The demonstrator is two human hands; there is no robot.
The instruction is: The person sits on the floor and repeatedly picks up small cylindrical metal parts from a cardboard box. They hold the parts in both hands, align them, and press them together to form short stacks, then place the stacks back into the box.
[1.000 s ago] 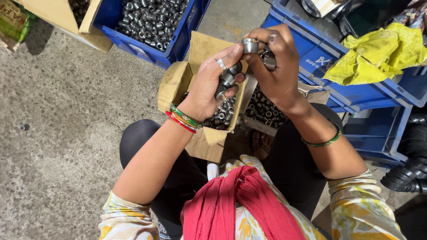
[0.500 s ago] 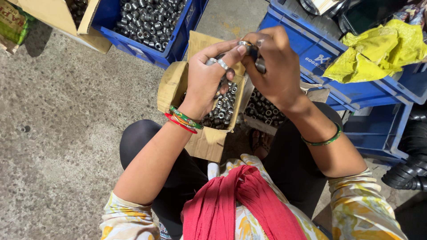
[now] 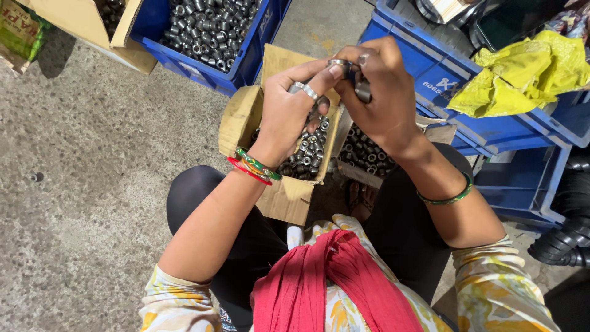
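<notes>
My left hand (image 3: 289, 114) and my right hand (image 3: 381, 95) meet above an open cardboard box (image 3: 243, 120) full of small metal bushes (image 3: 305, 157). Both hands grip a small metal part (image 3: 344, 66) between the fingertips. The right hand's fingers also close round a dark cylindrical piece (image 3: 362, 91). My left hand wears finger rings and red and green bangles; my right wrist has a green bangle. How the parts join is hidden by my fingers.
A second cardboard box of dark metal bushes (image 3: 362, 154) sits to the right. A blue crate of metal rings (image 3: 209, 31) stands at the back. Blue crates (image 3: 442, 80) with a yellow cloth (image 3: 522, 71) stand on the right. Concrete floor (image 3: 92, 184) spreads left.
Both hands have closed in tighter round the small metal parts; the left thumb and fingers shifted up towards the right hand's fingertips.
</notes>
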